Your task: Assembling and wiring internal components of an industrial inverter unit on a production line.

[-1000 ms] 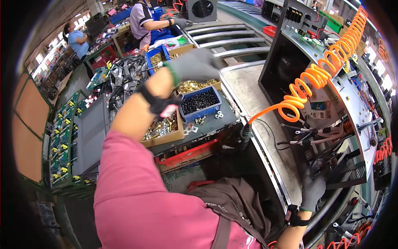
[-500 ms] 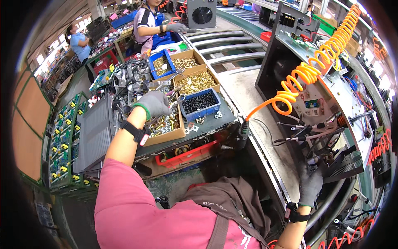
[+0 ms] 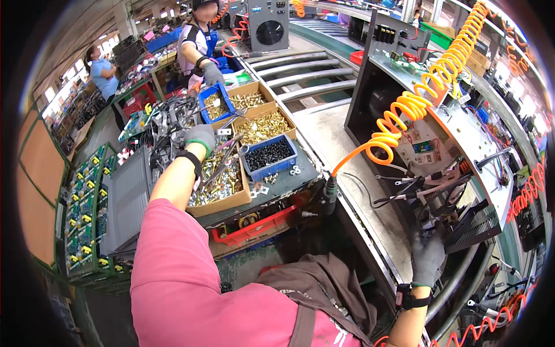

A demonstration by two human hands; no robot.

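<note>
My left hand (image 3: 200,136), in a grey glove, reaches to the border between a heap of metal brackets and cables (image 3: 167,122) and a cardboard box of mixed screws and small parts (image 3: 226,186). Its fingertips are hidden among the parts. Pliers-like tools (image 3: 229,151) lie across that box, just right of the hand. My right hand (image 3: 428,259), also gloved, is at the lower front of an open machine housing (image 3: 361,107), by its black vented panel (image 3: 473,226). Its fingers are blurred against dark wiring (image 3: 429,222), so any hold there is unclear.
A blue bin of black screws (image 3: 269,157) and boxes of brass-coloured fittings (image 3: 263,126) stand on the bench. An orange coiled hose (image 3: 399,118) ends at a dark power driver (image 3: 329,194). Roller conveyor (image 3: 306,69) runs beyond. A co-worker's gloved hand (image 3: 213,74) is near a small blue bin (image 3: 216,104).
My left hand has moved left, from above the screw box to the bracket heap. The right hand stays by the housing. The co-worker's hand has come down toward the small blue bin.
</note>
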